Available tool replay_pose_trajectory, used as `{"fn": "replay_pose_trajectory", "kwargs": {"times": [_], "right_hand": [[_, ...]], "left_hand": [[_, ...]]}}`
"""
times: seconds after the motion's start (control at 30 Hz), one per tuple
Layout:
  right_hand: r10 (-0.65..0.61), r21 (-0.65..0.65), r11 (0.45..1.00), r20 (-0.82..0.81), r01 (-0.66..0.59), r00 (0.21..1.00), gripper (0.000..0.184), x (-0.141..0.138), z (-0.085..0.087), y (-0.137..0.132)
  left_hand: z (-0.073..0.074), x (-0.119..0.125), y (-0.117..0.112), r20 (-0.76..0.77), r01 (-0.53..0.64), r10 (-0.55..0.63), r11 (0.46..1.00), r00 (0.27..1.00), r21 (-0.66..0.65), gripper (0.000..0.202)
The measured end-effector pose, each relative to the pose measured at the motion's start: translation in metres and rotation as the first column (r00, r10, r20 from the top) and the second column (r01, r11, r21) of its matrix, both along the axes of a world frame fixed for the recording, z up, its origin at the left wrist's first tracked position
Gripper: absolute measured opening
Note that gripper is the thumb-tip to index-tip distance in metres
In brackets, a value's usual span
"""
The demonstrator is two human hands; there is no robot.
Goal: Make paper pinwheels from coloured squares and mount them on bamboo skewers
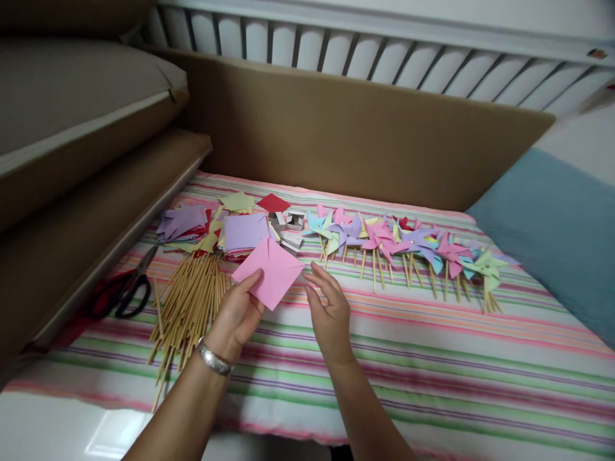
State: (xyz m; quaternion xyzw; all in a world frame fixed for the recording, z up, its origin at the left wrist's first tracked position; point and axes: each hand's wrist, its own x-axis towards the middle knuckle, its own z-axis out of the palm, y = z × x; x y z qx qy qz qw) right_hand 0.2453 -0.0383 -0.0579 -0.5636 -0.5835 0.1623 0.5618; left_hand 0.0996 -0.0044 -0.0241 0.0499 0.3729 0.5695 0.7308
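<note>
My left hand [243, 310] grips a pink paper square [271, 272] by its near-left side, thumb on top; cut lines run in from its corners. Just right of the square is my right hand [329, 310], fingers apart, holding nothing. Behind the pink square lies a stack of lilac paper squares [246, 232], with small open boxes [293, 221] beside it. Left of my left hand, a bundle of thin wooden sticks [187, 307] is spread on the striped cloth [384, 358]. Finished paper pinwheels [379, 234] on sticks lie in a row to the right.
Black-handled scissors [134, 288] lie left of the sticks. More cut paper [185, 223], pale yellow squares [237, 202] and a red square [273, 203] are farther back. Brown cushions [120, 186] rise at the left, a brown panel [336, 128] behind, a blue cushion [548, 224] at the right.
</note>
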Motion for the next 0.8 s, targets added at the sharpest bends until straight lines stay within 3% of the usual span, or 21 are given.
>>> {"fn": "replay_pose_trajectory", "kwargs": {"times": [0.27,0.5,0.6,0.67,0.8], "right_hand": [[0.152,-0.018,0.988,-0.033,-0.153,0.988,0.022,0.0,0.004,-0.008],[0.234,-0.033,0.972,-0.026,-0.235,0.972,0.026,-0.009,-0.006,-0.011],[0.209,-0.079,0.97,-0.221,-0.231,0.953,0.028,-0.011,-0.007,-0.008],[0.162,-0.106,0.966,-0.466,-0.237,0.87,0.034,-0.014,-0.006,-0.006],[-0.002,-0.169,0.958,-0.81,-0.231,0.586,0.035,-0.022,-0.004,-0.004]], "left_hand": [[-0.005,0.005,0.0,0.02,0.055,-0.055,0.998,0.998,0.007,0.026],[-0.009,0.007,-0.001,0.005,0.072,-0.073,0.997,0.997,0.005,0.024],[-0.008,0.008,-0.002,-0.015,0.081,-0.08,0.996,0.997,0.023,0.025],[-0.007,0.008,-0.002,-0.03,0.077,-0.076,0.995,0.997,0.056,0.024],[-0.006,0.009,-0.005,-0.053,0.111,-0.105,0.986,0.993,0.128,0.026]]}}
